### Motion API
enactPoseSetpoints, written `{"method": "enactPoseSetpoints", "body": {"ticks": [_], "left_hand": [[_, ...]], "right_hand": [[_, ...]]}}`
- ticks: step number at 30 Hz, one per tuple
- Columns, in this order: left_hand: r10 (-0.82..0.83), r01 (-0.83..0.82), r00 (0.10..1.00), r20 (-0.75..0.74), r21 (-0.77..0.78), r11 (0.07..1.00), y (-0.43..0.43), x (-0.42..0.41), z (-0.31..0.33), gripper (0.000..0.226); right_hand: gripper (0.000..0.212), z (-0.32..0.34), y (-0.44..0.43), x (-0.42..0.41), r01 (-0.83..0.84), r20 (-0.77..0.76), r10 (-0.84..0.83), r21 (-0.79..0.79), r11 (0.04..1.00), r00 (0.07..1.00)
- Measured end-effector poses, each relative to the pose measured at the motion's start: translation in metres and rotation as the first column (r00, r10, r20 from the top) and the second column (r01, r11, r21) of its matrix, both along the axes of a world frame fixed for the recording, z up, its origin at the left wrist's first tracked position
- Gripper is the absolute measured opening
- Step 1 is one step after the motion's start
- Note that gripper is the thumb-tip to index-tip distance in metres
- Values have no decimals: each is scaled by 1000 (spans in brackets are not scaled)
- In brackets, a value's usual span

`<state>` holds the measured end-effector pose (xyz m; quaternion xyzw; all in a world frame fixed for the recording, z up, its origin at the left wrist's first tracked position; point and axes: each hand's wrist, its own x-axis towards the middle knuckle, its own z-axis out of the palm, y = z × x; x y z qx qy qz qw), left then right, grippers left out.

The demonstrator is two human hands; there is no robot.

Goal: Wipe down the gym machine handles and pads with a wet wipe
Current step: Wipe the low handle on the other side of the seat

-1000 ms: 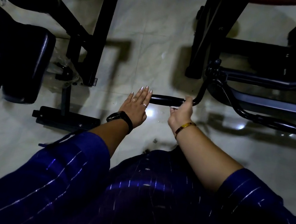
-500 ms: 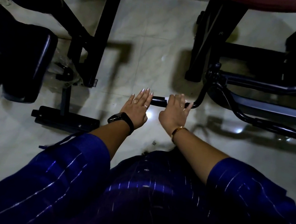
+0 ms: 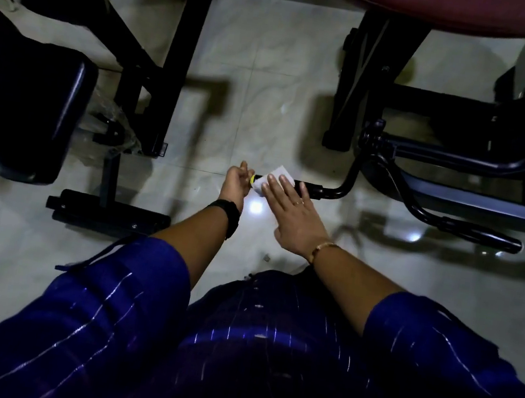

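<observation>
1. The right hand (image 3: 296,214) lies flat with straight, slightly spread fingers over the wet wipe (image 3: 276,173), pressing it onto the black handle (image 3: 314,191). A white corner of the wipe sticks up on the far side of the bar.
2. The left hand (image 3: 234,184) sits at the handle's left tip, by the yellow end cap (image 3: 252,180), with its fingers curled. I cannot tell whether it pinches the cap, pinches the wipe's edge or holds nothing.
3. A flat palm probably cleans only the top of the grip. To do this step well, curl the fingers so the wipe wraps around the bar, then slide it from the cap toward the bend, twisting to reach the underside.
4. Steadying the tip with the left hand should keep the bar from swinging.
5. A second handle (image 3: 477,233) on the right, well apart from the first, appears untouched, as do the black pad (image 3: 46,112) on the left and the reddish pad (image 3: 453,6) at the far edge.
6. The floor (image 3: 274,64) is pale, glossy tile that reflects lamp glare. The room is dim, and black machine frames (image 3: 172,66) stand close on both sides.
</observation>
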<state>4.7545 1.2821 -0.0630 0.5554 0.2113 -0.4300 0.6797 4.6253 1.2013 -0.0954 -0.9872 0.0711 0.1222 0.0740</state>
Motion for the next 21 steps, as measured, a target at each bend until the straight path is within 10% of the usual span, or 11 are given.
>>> {"method": "enactPoseSetpoints", "body": {"ticks": [3, 9, 21], "left_hand": [[32, -32, 999, 12, 38, 999, 3, 10, -4, 17], [-68, 67, 998, 5, 94, 993, 10, 12, -7, 52], [-32, 23, 988, -154, -60, 998, 10, 19, -2, 78]], "right_hand": [[94, -7, -17, -16, -1, 40, 3, -46, 999, 999], [56, 11, -26, 37, 210, -62, -204, 113, 971, 977], [50, 13, -26, 60, -350, 27, 350, 13, 936, 936]]}}
